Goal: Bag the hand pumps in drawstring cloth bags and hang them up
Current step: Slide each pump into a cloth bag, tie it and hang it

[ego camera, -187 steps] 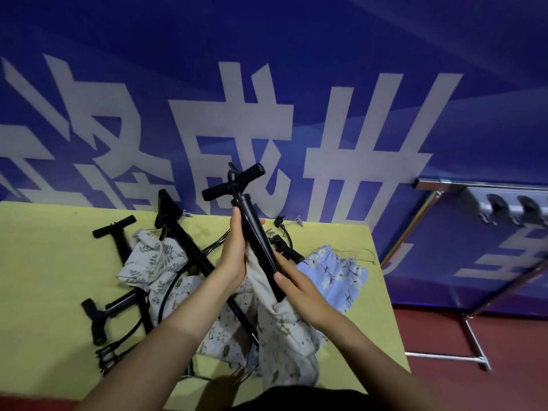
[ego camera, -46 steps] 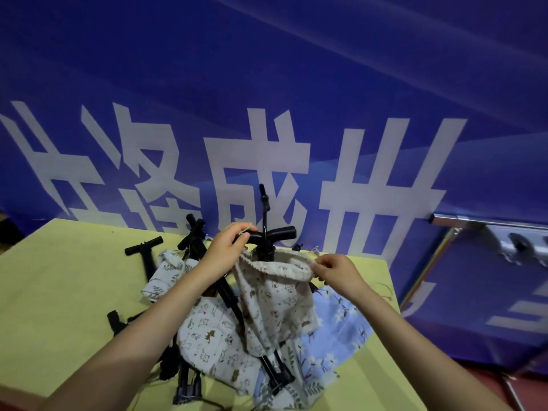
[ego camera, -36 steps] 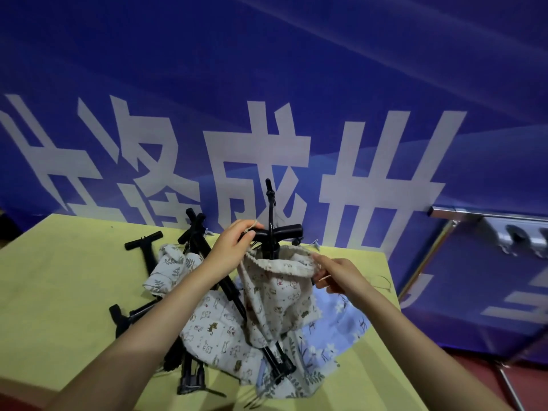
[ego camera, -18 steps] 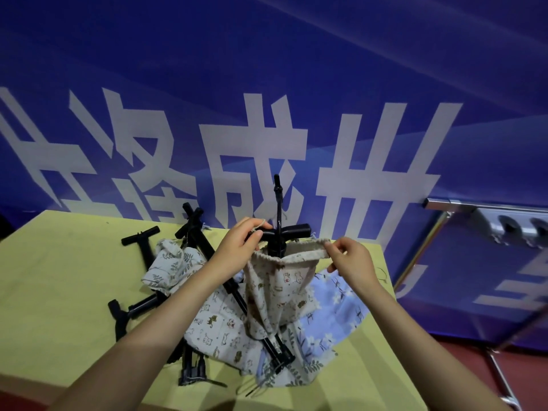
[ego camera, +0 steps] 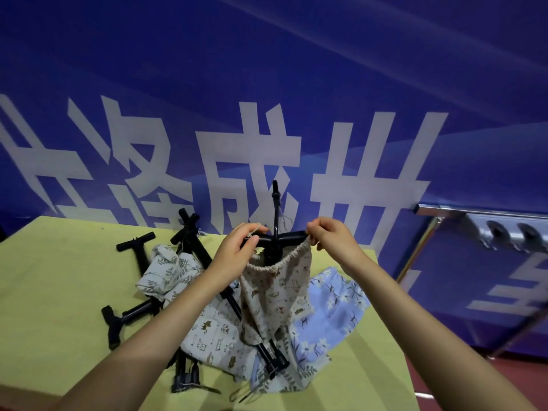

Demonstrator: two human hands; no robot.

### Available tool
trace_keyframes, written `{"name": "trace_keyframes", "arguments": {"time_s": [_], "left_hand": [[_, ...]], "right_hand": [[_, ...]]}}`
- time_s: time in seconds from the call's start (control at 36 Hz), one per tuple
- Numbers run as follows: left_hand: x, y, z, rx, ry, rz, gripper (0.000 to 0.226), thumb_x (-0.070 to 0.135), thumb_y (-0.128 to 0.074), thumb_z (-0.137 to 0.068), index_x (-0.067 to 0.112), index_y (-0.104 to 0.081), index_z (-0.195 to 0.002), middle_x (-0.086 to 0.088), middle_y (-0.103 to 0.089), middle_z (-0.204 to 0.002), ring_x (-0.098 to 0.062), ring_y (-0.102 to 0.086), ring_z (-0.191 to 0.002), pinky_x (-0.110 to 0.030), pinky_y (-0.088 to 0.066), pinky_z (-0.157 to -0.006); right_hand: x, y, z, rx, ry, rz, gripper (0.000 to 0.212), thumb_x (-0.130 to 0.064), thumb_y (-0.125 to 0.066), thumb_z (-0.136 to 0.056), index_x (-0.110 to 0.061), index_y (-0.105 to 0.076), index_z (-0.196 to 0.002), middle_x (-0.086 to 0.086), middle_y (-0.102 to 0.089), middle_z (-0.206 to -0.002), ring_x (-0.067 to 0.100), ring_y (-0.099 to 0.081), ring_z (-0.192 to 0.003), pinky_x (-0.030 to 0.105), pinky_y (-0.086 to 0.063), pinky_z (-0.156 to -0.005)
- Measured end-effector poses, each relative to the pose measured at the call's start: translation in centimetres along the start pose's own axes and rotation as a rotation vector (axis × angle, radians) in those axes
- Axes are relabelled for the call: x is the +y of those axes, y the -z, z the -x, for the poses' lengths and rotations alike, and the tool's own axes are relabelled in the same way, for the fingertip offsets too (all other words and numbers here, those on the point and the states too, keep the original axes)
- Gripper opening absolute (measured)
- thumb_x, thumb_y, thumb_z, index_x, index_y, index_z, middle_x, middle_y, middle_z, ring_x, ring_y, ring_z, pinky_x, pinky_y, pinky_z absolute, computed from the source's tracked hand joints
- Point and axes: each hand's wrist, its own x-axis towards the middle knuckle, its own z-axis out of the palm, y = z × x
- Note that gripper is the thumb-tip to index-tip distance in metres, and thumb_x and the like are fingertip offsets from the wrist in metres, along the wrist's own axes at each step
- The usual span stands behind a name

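Toward the far-left part of the yellow table, a loose black pump lies with its T-handle pointing at the far edge, and another pump lies nearer the left edge, partly under a leaf-print bag. Across the table's middle a long pump slants from the far edge down to the near edge, lying over an animal-print bag. Just right of it, the left hand pinches the drawstring at the mouth of a beige printed bag, fingers curled on the cord. This bag hangs raised above the table's middle, with a bagged pump's handle sticking out of its gathered mouth. On the other side, the right hand pinches the bag's rim with thumb and fingertips. Near the right edge lies a blue floral bag. Beyond that edge stands a metal rack against the blue banner.
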Motion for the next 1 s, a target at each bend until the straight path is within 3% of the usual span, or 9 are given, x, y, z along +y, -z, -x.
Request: {"name": "trace_keyframes", "arguments": {"time_s": [0.14,0.28,0.42,0.47,0.58,0.69,0.86,0.94,1.0], "left_hand": [[-0.2,0.3,0.4,0.046,0.030,0.065,0.026,0.006,-0.044,-0.100,0.023,-0.057,-0.114,0.017,-0.057,-0.115,0.016,-0.054,-0.095,-0.007,-0.045,-0.070],[-0.1,0.3,0.5,0.039,0.018,0.052,0.025,0.006,-0.045,-0.100,0.024,-0.057,-0.113,0.019,-0.058,-0.114,0.016,-0.054,-0.094,-0.007,-0.045,-0.070],[-0.2,0.2,0.4,0.067,0.036,0.049,0.025,0.009,-0.045,-0.100,0.026,-0.056,-0.114,0.017,-0.058,-0.116,0.005,-0.056,-0.101,-0.008,-0.045,-0.071],[-0.3,0.0,0.3,0.068,0.035,0.040,0.024,0.009,-0.046,-0.100,0.024,-0.057,-0.115,0.014,-0.059,-0.116,0.000,-0.057,-0.099,-0.008,-0.045,-0.071],[0.0,-0.4,0.3,0.064,0.030,0.058,0.024,0.008,-0.046,-0.099,0.022,-0.057,-0.116,0.011,-0.060,-0.116,0.004,-0.057,-0.087,-0.008,-0.045,-0.069],[0.2,-0.8,0.5,0.051,0.020,0.075,0.025,0.008,-0.046,-0.100,0.023,-0.055,-0.118,0.008,-0.061,-0.116,0.010,-0.057,-0.089,-0.009,-0.045,-0.069],[0.3,-1.5,0.5,0.022,0.034,0.071,0.027,0.013,-0.046,-0.100,0.030,-0.051,-0.121,0.007,-0.062,-0.114,0.005,-0.059,-0.087,-0.015,-0.046,-0.070],[0.5,-2.1,0.3,0.064,0.036,0.030,0.028,0.015,-0.046,-0.100,0.028,-0.050,-0.125,0.011,-0.060,-0.115,-0.002,-0.059,-0.101,-0.024,-0.049,-0.083],[0.7,-2.4,0.3,0.114,0.047,-0.002,0.030,0.015,-0.046,-0.100,0.022,-0.050,-0.130,0.009,-0.058,-0.119,-0.005,-0.056,-0.109,-0.022,-0.045,-0.090]], "right_hand": [[0.6,-0.5,0.0,0.014,-0.015,0.016,0.024,-0.013,-0.046,-0.098,-0.011,-0.056,-0.076,0.003,-0.059,-0.069,0.014,-0.056,-0.063,0.024,-0.047,-0.059],[0.1,-0.4,0.2,-0.005,0.018,0.049,0.020,-0.015,-0.044,-0.099,-0.009,-0.053,-0.082,0.012,-0.062,-0.073,0.026,-0.068,-0.061,0.025,-0.048,-0.048],[0.1,-0.5,0.2,-0.041,0.070,0.289,0.019,-0.026,-0.049,-0.097,-0.019,-0.056,-0.080,0.013,-0.067,-0.080,0.030,-0.065,-0.078,0.046,-0.056,-0.074],[0.0,-0.5,0.2,-0.023,0.073,0.319,0.020,-0.026,-0.049,-0.097,-0.019,-0.055,-0.079,0.013,-0.066,-0.080,0.030,-0.062,-0.076,0.041,-0.051,-0.072],[-0.2,-0.5,0.1,0.007,0.088,0.343,0.027,-0.023,-0.050,-0.097,-0.024,-0.049,-0.070,-0.002,-0.049,-0.062,0.013,-0.043,-0.058,0.027,-0.033,-0.054],[-0.3,-0.5,-0.3,0.004,0.080,0.283,0.029,-0.021,-0.052,-0.096,-0.022,-0.053,-0.067,-0.002,-0.046,-0.065,0.009,-0.041,-0.058,0.023,-0.030,-0.054],[-0.4,-0.6,-0.2,-0.075,-0.027,0.059,0.024,-0.020,-0.049,-0.098,-0.016,-0.054,-0.075,-0.002,-0.052,-0.072,0.013,-0.046,-0.066,0.027,-0.038,-0.067],[-0.7,-1.0,0.1,-0.059,0.023,0.132,0.021,-0.020,-0.051,-0.097,-0.014,-0.057,-0.078,0.000,-0.054,-0.077,0.014,-0.048,-0.073,0.028,-0.037,-0.071],[-0.6,-1.4,0.2,0.018,0.103,0.254,0.019,-0.020,-0.054,-0.096,-0.016,-0.061,-0.079,-0.001,-0.053,-0.090,0.012,-0.043,-0.092,0.025,-0.030,-0.079]]}}
